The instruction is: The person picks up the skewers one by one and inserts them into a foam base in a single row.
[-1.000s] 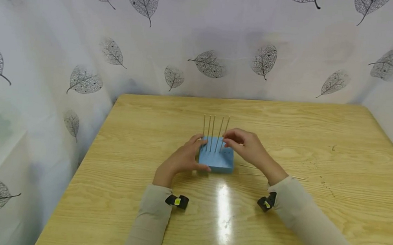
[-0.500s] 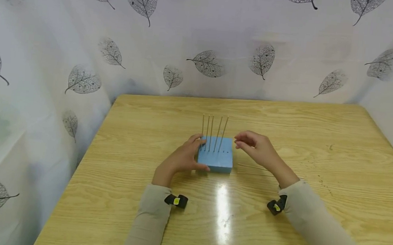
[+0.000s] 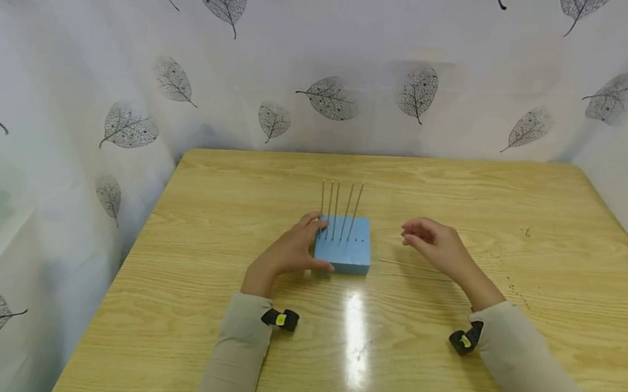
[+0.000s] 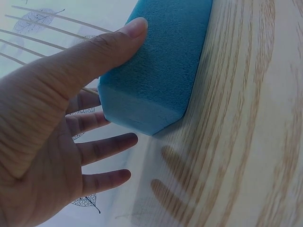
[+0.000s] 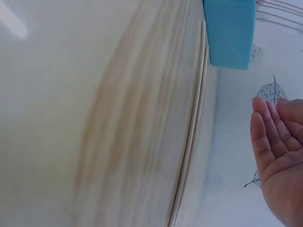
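A blue foam block (image 3: 355,258) sits on the table, with several thin wooden skewers (image 3: 356,206) standing in a row in its top. Two small open holes lie at the right end of that row. My left hand (image 3: 287,253) steadies the block at its left end; the left wrist view has the thumb (image 4: 120,42) pressed on the near side and the other fingers behind, partly hidden. To the right of the block, my right hand (image 3: 438,244) hovers above the table with fingers loosely bent and nothing between them.
Two loose skewers (image 5: 193,113) lie on the wooden table (image 3: 221,212) right of the block, below my right hand. A pale curtain (image 3: 351,42) printed with leaves hangs behind the table and along its sides.
My right hand has let go of the rightmost standing skewer and drawn back to the right, away from the block. The left hand stays on the block.
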`<state>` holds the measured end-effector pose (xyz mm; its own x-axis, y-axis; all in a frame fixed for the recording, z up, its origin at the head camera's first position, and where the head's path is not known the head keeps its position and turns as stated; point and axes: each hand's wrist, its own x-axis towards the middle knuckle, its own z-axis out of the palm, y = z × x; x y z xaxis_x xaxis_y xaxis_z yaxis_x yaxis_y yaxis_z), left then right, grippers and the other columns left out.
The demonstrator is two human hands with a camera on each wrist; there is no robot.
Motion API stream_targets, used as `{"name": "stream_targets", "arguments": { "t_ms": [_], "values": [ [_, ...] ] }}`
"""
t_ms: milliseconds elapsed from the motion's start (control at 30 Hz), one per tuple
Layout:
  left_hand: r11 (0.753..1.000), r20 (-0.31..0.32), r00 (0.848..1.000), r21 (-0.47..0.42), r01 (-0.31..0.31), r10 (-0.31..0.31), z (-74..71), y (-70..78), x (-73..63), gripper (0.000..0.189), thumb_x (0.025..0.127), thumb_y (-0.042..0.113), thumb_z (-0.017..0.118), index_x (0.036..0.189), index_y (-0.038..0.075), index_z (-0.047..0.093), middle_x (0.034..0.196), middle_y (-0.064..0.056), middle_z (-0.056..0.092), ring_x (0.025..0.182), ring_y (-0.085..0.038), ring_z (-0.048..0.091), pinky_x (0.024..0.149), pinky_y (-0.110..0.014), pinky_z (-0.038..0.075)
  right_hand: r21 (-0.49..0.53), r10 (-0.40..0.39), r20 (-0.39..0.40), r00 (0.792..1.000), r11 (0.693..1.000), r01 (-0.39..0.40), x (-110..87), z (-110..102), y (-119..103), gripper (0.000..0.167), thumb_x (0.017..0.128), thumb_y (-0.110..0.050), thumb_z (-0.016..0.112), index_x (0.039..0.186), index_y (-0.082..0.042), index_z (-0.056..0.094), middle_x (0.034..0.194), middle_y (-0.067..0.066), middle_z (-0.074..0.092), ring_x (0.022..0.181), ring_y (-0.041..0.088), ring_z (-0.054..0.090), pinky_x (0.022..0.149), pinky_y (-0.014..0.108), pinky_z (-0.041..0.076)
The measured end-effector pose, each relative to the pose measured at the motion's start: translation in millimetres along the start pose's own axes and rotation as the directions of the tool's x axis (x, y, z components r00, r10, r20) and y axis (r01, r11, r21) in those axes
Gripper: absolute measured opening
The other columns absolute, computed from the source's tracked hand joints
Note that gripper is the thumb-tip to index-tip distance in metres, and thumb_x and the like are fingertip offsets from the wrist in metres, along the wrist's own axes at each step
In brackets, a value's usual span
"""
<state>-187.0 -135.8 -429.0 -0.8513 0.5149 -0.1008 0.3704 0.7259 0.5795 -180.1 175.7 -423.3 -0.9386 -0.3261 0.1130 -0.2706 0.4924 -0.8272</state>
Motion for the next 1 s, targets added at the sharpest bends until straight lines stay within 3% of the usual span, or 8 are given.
{"name": "stream_targets", "arguments": {
  "t_ms": [233,400,633,833,1000],
  "values": [
    [1.0,-0.008,1.0,-0.001,-0.011,0.011,0.1,-0.4,1.2,0.097,0.072,0.043,0.08,0.147,0.006,0.031,0.155,-0.012,0.017,0.14,-0.029,0.025,0.107,-0.045,0.034,-0.093,0.02,-0.002,1.0,0.995,-0.021,-10.9,-16.2,8.9,0.025,0.094,-0.008,0.058,0.115,0.006,0.06,0.103,0.02,0.066,0.091,0.026,0.066,0.075,0.01,0.048],
    [1.0,-0.01,1.0,-0.006,-0.009,0.009,0.0,0.0,1.3,0.097,0.072,0.043,0.08,0.147,0.006,0.031,0.155,-0.012,0.018,0.139,-0.029,0.025,0.107,-0.045,0.034,-0.115,0.026,0.007,1.0,0.993,-0.025,-19.3,-24.6,16.6,0.024,0.094,-0.006,0.058,0.114,0.007,0.059,0.103,0.021,0.066,0.091,0.023,0.066,0.074,0.01,0.048],
    [1.0,-0.01,1.0,-0.003,-0.016,0.015,-0.6,0.5,1.0,0.097,0.072,0.043,0.08,0.147,0.006,0.032,0.155,-0.012,0.019,0.139,-0.029,0.027,0.106,-0.045,0.035,-0.129,0.047,0.003,0.999,0.991,-0.046,-28.2,-30.8,20.5,0.024,0.094,-0.006,0.058,0.114,0.007,0.059,0.103,0.021,0.065,0.093,0.029,0.064,0.073,0.011,0.048],
    [1.0,-0.005,1.0,0.002,-0.011,0.011,-0.5,0.5,1.4,0.096,0.072,0.043,0.08,0.147,0.006,0.032,0.155,-0.012,0.018,0.138,-0.029,0.027,0.106,-0.045,0.035,-0.183,0.055,-0.001,0.998,0.982,-0.055,-30.2,-32.1,23.6,0.021,0.093,-0.008,0.06,0.11,0.005,0.061,0.099,0.016,0.067,0.087,0.015,0.062,0.072,0.013,0.048],
    [1.0,-0.001,1.0,0.001,-0.004,0.004,0.0,0.8,1.6,0.097,0.072,0.043,0.08,0.147,0.005,0.032,0.155,-0.012,0.017,0.139,-0.029,0.026,0.106,-0.045,0.035,-0.204,0.046,0.043,0.998,0.978,-0.037,-29.5,-30.9,27.6,0.018,0.091,-0.006,0.061,0.107,0.003,0.063,0.093,0.011,0.067,0.081,0.01,0.06,0.068,0.02,0.05]
  ]
}}
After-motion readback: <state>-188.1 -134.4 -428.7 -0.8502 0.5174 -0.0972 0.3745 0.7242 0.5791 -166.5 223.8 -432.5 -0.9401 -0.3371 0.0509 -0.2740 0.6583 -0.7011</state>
